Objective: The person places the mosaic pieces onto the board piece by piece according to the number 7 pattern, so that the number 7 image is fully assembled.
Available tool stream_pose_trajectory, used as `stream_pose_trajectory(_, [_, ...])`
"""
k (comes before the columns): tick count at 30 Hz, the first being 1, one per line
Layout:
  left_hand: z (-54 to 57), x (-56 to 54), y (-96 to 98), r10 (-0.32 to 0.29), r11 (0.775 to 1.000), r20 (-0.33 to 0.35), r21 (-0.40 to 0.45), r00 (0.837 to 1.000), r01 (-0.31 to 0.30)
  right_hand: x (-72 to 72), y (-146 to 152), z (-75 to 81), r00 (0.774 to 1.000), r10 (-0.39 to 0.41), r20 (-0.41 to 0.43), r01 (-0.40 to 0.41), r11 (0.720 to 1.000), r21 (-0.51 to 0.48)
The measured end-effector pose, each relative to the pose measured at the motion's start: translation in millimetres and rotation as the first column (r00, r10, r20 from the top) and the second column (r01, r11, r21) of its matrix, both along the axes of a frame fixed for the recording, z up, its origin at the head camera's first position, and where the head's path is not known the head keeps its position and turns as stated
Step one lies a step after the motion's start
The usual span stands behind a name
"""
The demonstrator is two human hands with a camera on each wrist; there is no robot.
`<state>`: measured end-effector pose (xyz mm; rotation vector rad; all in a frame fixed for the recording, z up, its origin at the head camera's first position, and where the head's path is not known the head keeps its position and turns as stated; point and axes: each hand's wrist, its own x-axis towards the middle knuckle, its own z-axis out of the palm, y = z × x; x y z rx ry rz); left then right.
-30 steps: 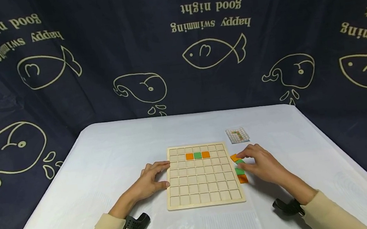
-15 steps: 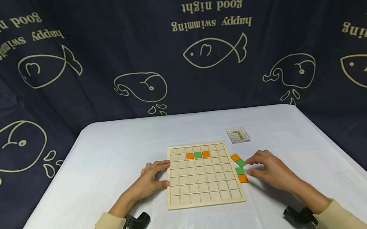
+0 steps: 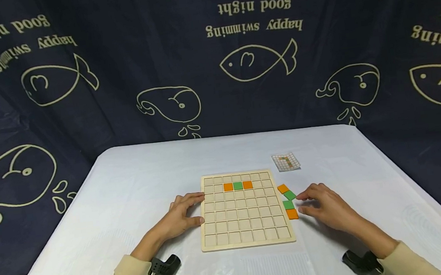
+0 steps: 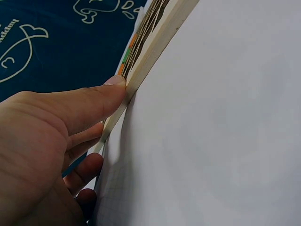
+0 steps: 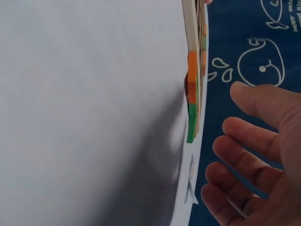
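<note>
A wooden grid board lies flat on the table. One row near its far edge holds an orange tile, a green tile and another orange tile, side by side. My left hand touches the board's left edge with its thumb and fingertips. Several loose tiles lie along the right edge: an orange one, a green one, a second green one and a second orange one. Just right of them is my right hand, fingers relaxed, nothing held.
Beyond the board, to the right, lies a small pattern card printed with a grid and coloured squares. A white cover spreads over the table. Behind stands a dark blue curtain with fish and whale drawings.
My right hand has drawn back to the right, away from the loose tiles, and then stays nearly still. The left hand and the row of tiles on the board have not moved.
</note>
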<state>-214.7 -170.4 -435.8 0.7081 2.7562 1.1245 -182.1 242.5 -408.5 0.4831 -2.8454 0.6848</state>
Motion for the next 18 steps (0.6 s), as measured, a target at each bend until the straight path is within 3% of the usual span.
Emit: stream_pose_trajectory(18, [-0.1, -0.4, 0.0, 0.002, 1.0, -0.008, -0.001, 1.0, -0.002, -22.5, 2, -6.2, 0.999, -0.018, 0.05, 0.017, 0.999, 0.028])
